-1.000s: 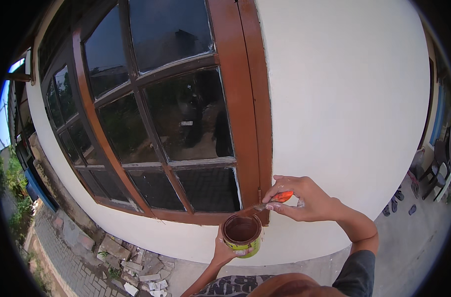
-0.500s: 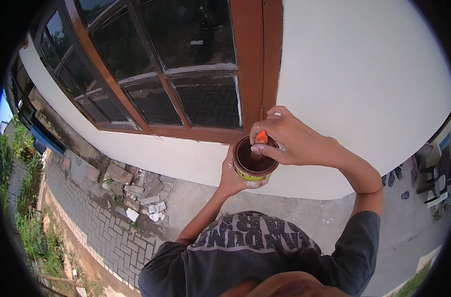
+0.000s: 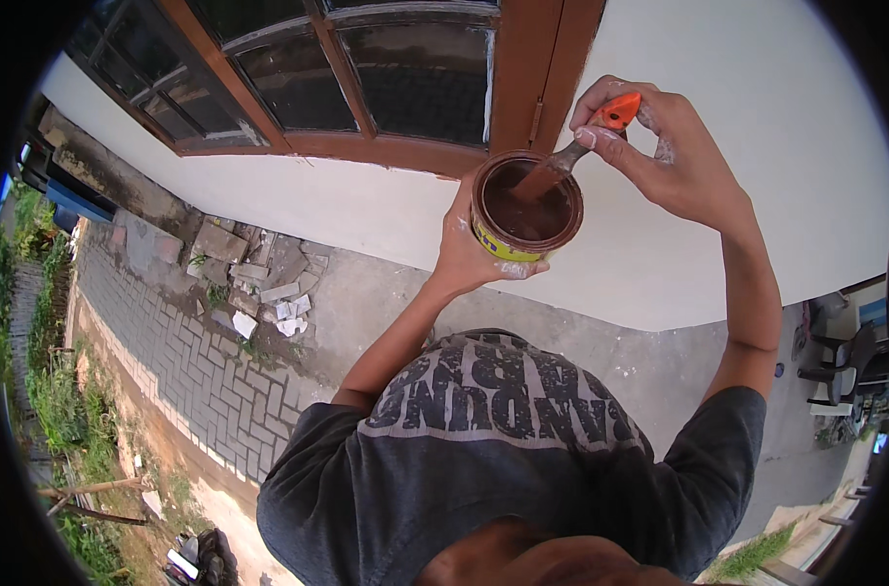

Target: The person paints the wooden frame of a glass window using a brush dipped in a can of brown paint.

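I observe the left hand wrapped around a small paint can, fingers closed on its side wall from below and behind, thumb on the near side. The can is held up in front of the chest, roughly level, just below the lower rail of a brown wooden window frame.

The right hand is closed on a paintbrush. The fingertips pinch the orange handle near its top end, with the remaining fingers curled over it. The brush slants down and to the left, and its bristle end is inside the can. I cannot tell how deep the bristles sit, since they share the colour of the paint.

Container: the can is open, with no lid on it. Its outer wall is yellow, and its rim and inner wall are coated brown. It holds dark brown paint, the level appearing to lie somewhat below the rim.

Both hands carry pale smears on the knuckles and fingers.

Surroundings: a white rendered wall runs behind the hands. Below it lie a concrete strip, a heap of broken slabs near the wall base, and a band of grey brick paving.
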Available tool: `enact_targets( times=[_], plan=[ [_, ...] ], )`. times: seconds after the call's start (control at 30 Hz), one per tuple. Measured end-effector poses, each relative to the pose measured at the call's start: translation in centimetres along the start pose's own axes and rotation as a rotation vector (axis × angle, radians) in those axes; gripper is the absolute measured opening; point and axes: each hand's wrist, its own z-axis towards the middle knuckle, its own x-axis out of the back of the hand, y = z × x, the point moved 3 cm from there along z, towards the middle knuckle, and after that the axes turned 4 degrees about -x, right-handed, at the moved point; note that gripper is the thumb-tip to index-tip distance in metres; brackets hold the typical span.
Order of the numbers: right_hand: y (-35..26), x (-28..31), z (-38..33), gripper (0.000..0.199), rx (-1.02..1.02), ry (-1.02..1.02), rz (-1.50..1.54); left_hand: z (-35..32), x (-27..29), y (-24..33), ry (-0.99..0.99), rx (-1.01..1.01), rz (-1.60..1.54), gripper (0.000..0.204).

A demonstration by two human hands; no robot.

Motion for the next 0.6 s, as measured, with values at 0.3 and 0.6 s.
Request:
enact_targets(
  times=[0.3,0.6],
  plan=[
    [0.5,1.1,-1.4,0.009,-0.056,-0.067,0.154,-0.2,-0.2,-0.4,-0.006,0.072,-0.05,0.108],
    [0.7,1.8,-2.5,0.019,-0.142,-0.183,0.204,0.3,-0.3,-0.9,0.005,0.043,-0.076,0.105]
  ],
)
